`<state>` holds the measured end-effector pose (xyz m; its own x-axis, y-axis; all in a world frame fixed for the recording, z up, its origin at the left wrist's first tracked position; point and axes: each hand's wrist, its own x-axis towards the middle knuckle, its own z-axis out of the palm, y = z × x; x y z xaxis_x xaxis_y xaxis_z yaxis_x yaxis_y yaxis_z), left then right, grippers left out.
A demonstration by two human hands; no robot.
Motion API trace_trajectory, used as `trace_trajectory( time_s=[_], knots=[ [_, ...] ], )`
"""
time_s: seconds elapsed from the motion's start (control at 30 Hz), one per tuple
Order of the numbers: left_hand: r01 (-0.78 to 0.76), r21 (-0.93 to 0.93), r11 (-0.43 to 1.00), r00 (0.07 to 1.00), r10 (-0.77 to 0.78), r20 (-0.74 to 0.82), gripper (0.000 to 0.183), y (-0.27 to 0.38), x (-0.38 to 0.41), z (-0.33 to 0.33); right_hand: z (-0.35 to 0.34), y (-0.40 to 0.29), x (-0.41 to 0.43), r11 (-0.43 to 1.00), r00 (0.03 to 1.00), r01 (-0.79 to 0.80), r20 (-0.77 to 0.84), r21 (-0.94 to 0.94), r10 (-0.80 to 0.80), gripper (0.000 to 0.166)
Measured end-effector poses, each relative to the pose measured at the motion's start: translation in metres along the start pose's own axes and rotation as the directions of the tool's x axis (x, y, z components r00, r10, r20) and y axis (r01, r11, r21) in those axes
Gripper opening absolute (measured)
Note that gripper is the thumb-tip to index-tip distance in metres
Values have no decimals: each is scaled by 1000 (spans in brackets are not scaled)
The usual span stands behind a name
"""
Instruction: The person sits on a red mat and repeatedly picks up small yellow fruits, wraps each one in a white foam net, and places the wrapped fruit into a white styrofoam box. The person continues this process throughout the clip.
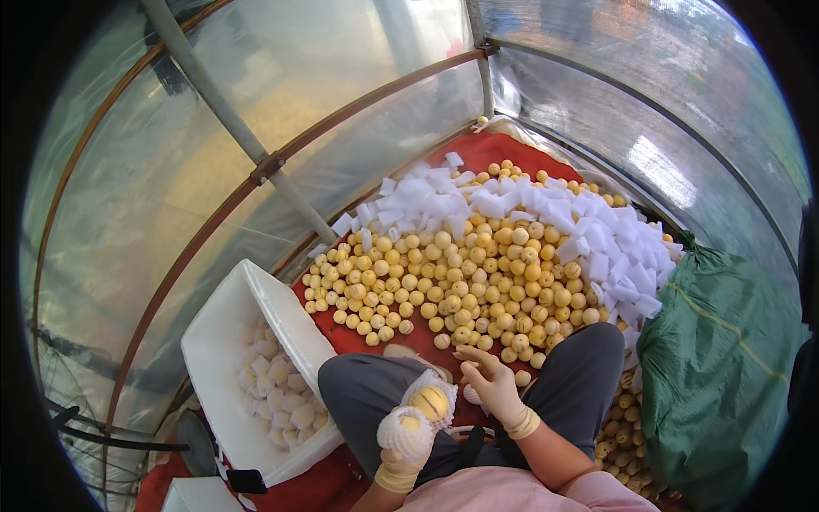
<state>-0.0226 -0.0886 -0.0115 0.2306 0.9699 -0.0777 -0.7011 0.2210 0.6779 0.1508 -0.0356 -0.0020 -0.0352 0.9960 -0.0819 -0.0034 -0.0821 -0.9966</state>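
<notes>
My gloved left hand point(404, 462) grips a round fruit in a white foam net point(398, 438), its yellow top showing through the net's opening. Against it sits a striped yellow fruit point(429, 404), probably a pepino melon, partly sleeved in another foam net point(446, 390); whether my fingers also hold this one is hidden. My gloved right hand point(500, 392) hovers by my right knee, fingers apart and nothing visible in them. Just beneath its fingers is a pale object that looks netted point(471, 394). A large heap of loose yellow fruit point(477, 281) lies beyond my knees.
White foam sleeves point(492, 203) cover the heap's far side. A white foam box point(275, 304) with netted fruit point(288, 397) stands on my left. On my right are a green sack point(716, 358) and more fruit point(620, 422). Plastic sheeting point(358, 83) on metal poles encloses the red ground cover point(505, 150).
</notes>
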Motion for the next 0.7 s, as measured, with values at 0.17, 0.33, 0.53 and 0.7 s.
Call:
trace_trajectory(
  time_s=[0.17, 0.33, 0.53, 0.7],
  knots=[
    [216, -217, 952, 975, -199, 100, 111, 7, 9, 11, -3, 51, -6, 335, 616, -767, 773, 547, 150, 41],
    [335, 1, 942, 938, -334, 90, 95, 25, 14, 21, -1, 13, -12, 932, 943, -293, 225, 215, 245, 33],
    [-93, 333, 938, 969, 8, 248, 66, -3, 10, -23, 21, -5, -38, 912, 966, 238, -14, -335, -257, 36],
    [33, -332, 943, 975, 42, 217, 71, 17, 2, -11, 10, 12, -43, 985, 980, 27, 189, 170, -59, 37]
  ],
)
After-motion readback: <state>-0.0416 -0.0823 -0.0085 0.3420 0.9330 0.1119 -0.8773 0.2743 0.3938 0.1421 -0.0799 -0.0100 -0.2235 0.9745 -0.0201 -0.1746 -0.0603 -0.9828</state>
